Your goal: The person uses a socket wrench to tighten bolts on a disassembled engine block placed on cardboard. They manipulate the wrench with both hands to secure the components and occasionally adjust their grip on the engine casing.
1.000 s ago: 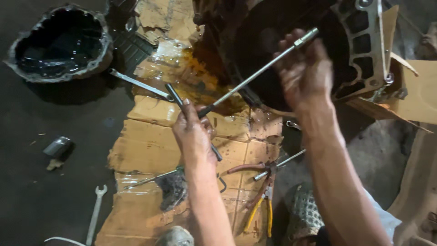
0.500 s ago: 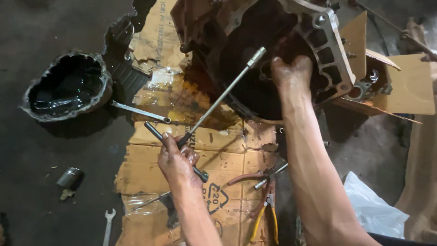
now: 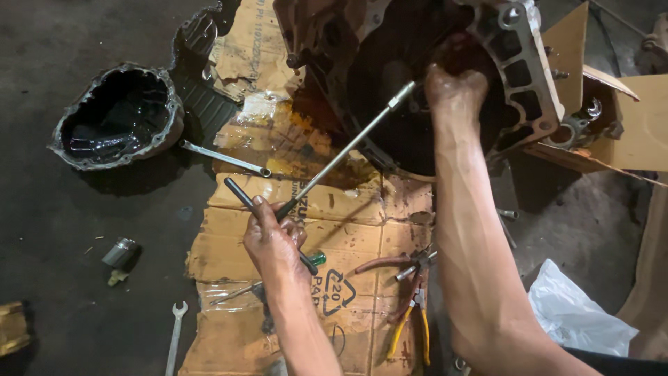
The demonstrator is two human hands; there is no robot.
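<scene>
T-handle socket wrench (image 3: 334,163), long and steel, slants from our left hand (image 3: 273,244) up to the mouth of the greasy grey metal gearbox housing (image 3: 518,69); its socket end has not yet gone inside. Left grip is wrapped tight on the black crossbar. Right hand (image 3: 452,90) reaches inside the housing, fingers hidden, so we cannot tell its grip

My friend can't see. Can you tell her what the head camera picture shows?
A person's left hand grips a long T-handle wrench, while the right hand reaches into a greasy metal housing. Below lie oily cardboard, pliers, a spanner and an oil pan.
</scene>
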